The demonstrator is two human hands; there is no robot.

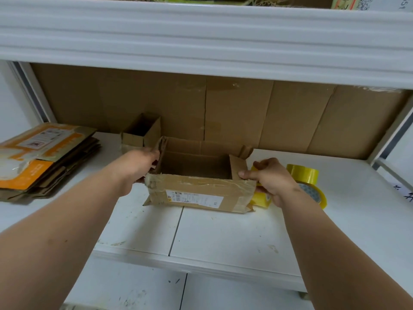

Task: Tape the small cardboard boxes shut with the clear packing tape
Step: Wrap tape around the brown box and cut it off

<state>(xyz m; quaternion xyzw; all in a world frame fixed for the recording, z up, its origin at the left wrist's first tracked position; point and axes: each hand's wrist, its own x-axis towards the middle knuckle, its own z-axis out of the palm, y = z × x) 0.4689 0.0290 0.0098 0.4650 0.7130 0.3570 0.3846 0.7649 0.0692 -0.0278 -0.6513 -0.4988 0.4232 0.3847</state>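
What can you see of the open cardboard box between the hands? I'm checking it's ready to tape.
The cardboard box is brown, worn and creased, with old clear tape and a white shipping label on its near side. Its top is open, flaps up. It sits on the white shelf. The left hand holds its left flap; the right hand pinches the right one.

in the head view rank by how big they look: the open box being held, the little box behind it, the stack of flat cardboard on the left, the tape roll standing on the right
1. Open box
2. Stack of flat cardboard, close to the box in size, partly cut off by the frame edge
3. Little box, farther back, so unsure
4. Tape roll
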